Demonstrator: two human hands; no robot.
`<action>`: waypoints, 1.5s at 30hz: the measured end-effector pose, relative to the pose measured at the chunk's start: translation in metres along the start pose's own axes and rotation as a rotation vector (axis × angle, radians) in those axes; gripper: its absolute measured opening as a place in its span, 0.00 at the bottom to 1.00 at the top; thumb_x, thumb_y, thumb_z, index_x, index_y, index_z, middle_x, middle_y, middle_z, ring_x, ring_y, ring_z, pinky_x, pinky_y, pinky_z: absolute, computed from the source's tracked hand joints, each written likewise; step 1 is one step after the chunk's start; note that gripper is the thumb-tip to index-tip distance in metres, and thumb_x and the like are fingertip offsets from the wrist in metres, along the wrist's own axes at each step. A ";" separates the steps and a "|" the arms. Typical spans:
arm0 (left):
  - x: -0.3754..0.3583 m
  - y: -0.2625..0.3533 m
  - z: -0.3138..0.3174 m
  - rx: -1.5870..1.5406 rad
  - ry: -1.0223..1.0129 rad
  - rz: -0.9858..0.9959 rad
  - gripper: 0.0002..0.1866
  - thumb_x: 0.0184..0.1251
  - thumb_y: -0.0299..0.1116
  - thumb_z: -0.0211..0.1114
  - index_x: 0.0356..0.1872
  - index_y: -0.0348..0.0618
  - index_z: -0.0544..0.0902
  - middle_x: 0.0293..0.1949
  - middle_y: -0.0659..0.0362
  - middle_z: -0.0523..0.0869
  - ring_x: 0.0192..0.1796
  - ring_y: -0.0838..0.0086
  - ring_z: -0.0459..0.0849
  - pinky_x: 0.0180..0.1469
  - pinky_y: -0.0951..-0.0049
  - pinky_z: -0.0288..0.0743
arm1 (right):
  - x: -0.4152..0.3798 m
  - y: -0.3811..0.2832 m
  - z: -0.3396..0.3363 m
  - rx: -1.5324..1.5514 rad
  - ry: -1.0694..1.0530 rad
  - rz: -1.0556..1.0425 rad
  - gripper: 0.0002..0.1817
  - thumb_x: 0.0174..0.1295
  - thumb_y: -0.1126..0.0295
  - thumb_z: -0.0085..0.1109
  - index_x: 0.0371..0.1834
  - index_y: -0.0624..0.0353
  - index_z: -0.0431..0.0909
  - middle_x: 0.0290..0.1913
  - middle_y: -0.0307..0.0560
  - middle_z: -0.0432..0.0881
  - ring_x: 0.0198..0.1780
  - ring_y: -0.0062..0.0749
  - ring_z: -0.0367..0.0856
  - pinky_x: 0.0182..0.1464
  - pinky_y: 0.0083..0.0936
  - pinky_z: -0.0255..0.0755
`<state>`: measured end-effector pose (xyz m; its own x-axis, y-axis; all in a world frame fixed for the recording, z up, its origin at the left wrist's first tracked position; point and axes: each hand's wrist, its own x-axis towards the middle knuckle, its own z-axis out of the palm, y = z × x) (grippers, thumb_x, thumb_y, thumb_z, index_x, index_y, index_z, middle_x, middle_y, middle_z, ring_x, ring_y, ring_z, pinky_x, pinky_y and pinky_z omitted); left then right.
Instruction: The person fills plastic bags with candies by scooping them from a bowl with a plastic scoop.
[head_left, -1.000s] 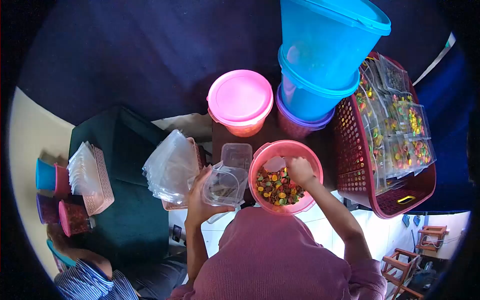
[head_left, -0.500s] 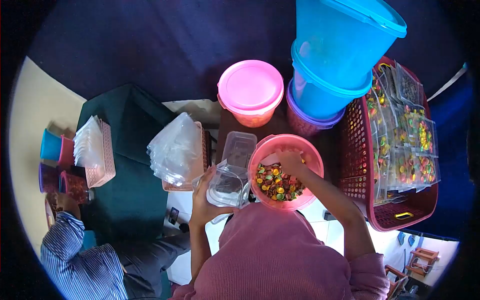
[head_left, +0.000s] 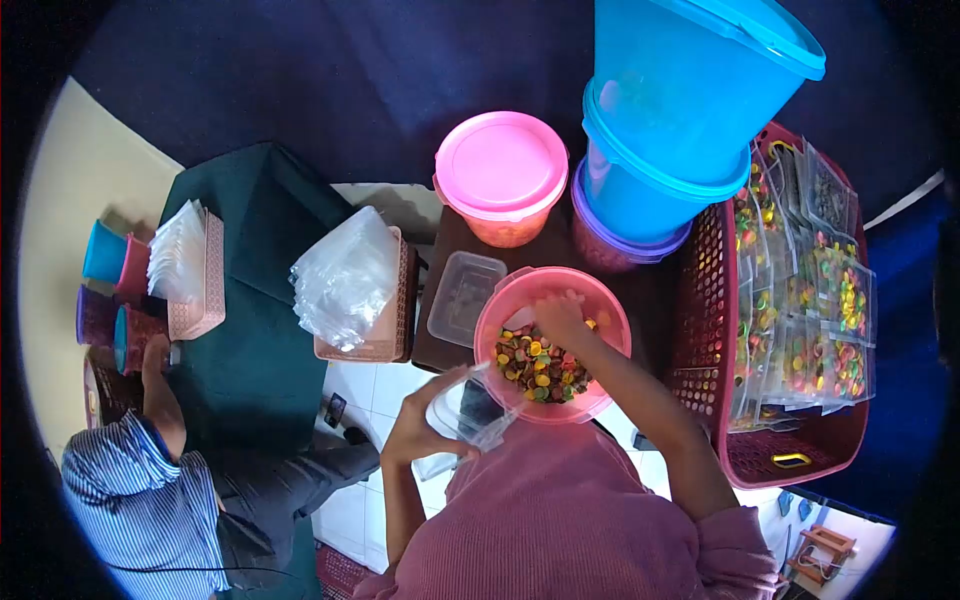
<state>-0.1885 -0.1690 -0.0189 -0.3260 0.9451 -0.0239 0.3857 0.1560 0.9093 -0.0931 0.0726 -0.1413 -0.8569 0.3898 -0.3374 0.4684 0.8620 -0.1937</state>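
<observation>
My left hand (head_left: 422, 425) grips a clear plastic bag (head_left: 478, 412), its mouth spread wide and tilted toward the near left rim of a pink bucket (head_left: 612, 385). Small round pieces (head_left: 540, 372) in yellow, green, red and brown cover the bucket's bottom. Inside the bucket, my right hand (head_left: 560, 318) is closed around a pale scoop (head_left: 520, 318), mostly covered by my fingers. Just left of the bucket's far side lies a clear rectangular tub (head_left: 466, 295).
A pink-lidded bucket (head_left: 502, 170) and stacked blue tubs (head_left: 670, 150) stand behind. At right, a maroon basket (head_left: 735, 440) holds several filled packets (head_left: 835, 290). Clear bags (head_left: 345, 280) lie in a basket at left. Another person (head_left: 140, 490) reaches toward small tubs (head_left: 125, 335).
The bag in my left hand has moved nearer to me and tilted at the bucket's rim. My right hand stays in the bucket. The other person's hand has moved up to a tub.
</observation>
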 end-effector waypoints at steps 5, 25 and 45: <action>0.000 -0.002 0.007 -0.204 -0.244 -0.027 0.49 0.14 0.39 0.79 0.51 0.37 0.70 0.56 0.52 0.69 0.58 0.65 0.67 0.61 0.67 0.56 | -0.011 -0.015 -0.032 -0.049 -0.147 0.116 0.15 0.47 0.63 0.54 0.38 0.55 0.76 0.36 0.48 0.79 0.42 0.38 0.77 0.45 0.43 0.65; 0.022 -0.022 -0.014 -0.200 -0.457 0.018 0.56 0.13 0.40 0.79 0.58 0.44 0.63 0.60 0.54 0.64 0.61 0.64 0.62 0.63 0.65 0.52 | 0.004 -0.026 0.033 -0.281 0.253 -0.158 0.11 0.42 0.65 0.57 0.31 0.51 0.77 0.32 0.45 0.79 0.37 0.37 0.76 0.45 0.40 0.58; 0.035 -0.023 -0.031 -0.161 -0.642 -0.054 0.57 0.13 0.41 0.79 0.59 0.44 0.61 0.58 0.54 0.65 0.60 0.64 0.63 0.62 0.64 0.53 | -0.063 -0.006 -0.023 0.034 -0.279 0.114 0.14 0.37 0.72 0.59 0.32 0.55 0.79 0.32 0.45 0.80 0.41 0.36 0.77 0.47 0.50 0.57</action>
<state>-0.2349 -0.1487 -0.0275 0.2574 0.9282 -0.2685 0.2331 0.2100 0.9495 -0.0467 0.0496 -0.0979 -0.7083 0.3752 -0.5980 0.5690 0.8048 -0.1689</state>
